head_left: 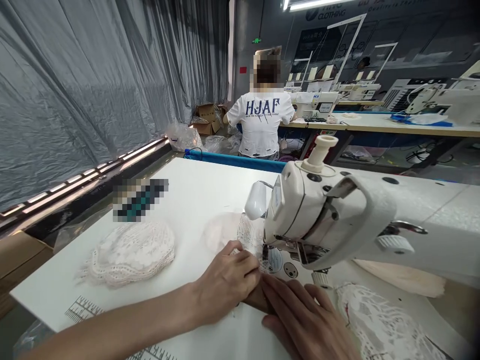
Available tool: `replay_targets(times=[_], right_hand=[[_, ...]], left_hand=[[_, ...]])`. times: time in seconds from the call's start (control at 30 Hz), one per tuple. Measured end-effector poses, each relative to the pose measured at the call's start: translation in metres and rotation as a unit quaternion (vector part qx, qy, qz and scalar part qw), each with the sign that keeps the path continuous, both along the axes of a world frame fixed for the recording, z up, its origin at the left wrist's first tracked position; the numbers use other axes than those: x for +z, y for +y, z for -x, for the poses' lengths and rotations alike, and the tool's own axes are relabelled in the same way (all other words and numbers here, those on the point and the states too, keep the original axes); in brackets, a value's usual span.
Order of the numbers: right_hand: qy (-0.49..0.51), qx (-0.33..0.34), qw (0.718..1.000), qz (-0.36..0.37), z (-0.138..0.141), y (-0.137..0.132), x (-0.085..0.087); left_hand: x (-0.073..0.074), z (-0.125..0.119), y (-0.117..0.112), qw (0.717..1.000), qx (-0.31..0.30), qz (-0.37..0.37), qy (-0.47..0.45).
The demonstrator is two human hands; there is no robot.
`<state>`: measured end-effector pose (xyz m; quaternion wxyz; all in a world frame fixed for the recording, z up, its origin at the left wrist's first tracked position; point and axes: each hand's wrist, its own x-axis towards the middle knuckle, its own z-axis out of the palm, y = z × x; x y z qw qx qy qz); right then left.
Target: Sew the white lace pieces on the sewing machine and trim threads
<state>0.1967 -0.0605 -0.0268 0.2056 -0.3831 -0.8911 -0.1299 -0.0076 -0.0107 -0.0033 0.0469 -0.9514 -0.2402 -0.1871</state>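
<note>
A pale piece of lace fabric (221, 231) lies on the white table beside the needle area of a white sewing machine (300, 215). My left hand (228, 280) is closed, its curled fingers pinching the lace edge just left of the presser foot. Flat and close in front of the machine rests my right hand (311, 320), fingers stretched and fingertips touching near my left hand. What lies beneath these fingers is hidden. A folded stack of white lace pieces (131, 252) sits to the left. More lace (382, 320) lies at the right, partly beside my right wrist.
Printed ruler marks (84, 307) run along the table's near edge. A blurred dark item (140, 200) lies at the far left. Beyond the blue-edged table a person in a white shirt (262, 120) sits at another machine. A cardboard box (22, 265) stands left.
</note>
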Motion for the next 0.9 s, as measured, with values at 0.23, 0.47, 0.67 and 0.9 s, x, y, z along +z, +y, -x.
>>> replay_targets(times=[0.23, 0.47, 0.67, 0.9], right_hand=[[-0.015, 0.009, 1.000, -0.009, -0.003, 0.002, 0.000], [-0.032, -0.001, 0.999, -0.013, -0.004, 0.003, -0.002], [-0.060, 0.004, 0.997, -0.057, -0.005, 0.008, 0.000], [-0.042, -0.001, 0.996, -0.082, -0.005, 0.008, 0.003]], left_hand=[[0.004, -0.001, 0.000, 1.000, 0.010, 0.003, -0.010], [0.001, 0.000, 0.001, 1.000, 0.015, 0.006, -0.015], [0.000, -0.001, 0.008, 0.999, 0.040, -0.005, -0.018], [0.002, 0.001, 0.011, 0.999, 0.045, 0.001, -0.007]])
